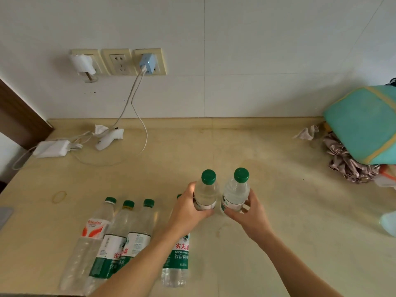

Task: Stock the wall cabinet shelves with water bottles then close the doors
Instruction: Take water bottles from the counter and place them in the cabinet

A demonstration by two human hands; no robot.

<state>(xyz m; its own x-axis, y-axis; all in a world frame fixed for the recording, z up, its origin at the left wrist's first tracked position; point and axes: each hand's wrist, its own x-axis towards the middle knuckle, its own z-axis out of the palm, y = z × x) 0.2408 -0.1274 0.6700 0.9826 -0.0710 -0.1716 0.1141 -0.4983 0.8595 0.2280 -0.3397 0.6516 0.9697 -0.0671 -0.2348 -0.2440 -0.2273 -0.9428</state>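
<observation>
Beige counter (214, 151): four bottles (137, 239), rubber band (59, 196), charger (52, 148).

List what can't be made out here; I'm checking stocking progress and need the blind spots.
- Wall cabinet, shelves and doors: outside the head view, so progress is unknown.
- Fourth standing bottle: the left forearm covers its cap and upper body.
- Small bottles and in the left hand and right hand: bases hidden by each grip.
- Leftmost bottle: red label print too blurred to read.
- Pale blue object: cut by the right edge.
</observation>
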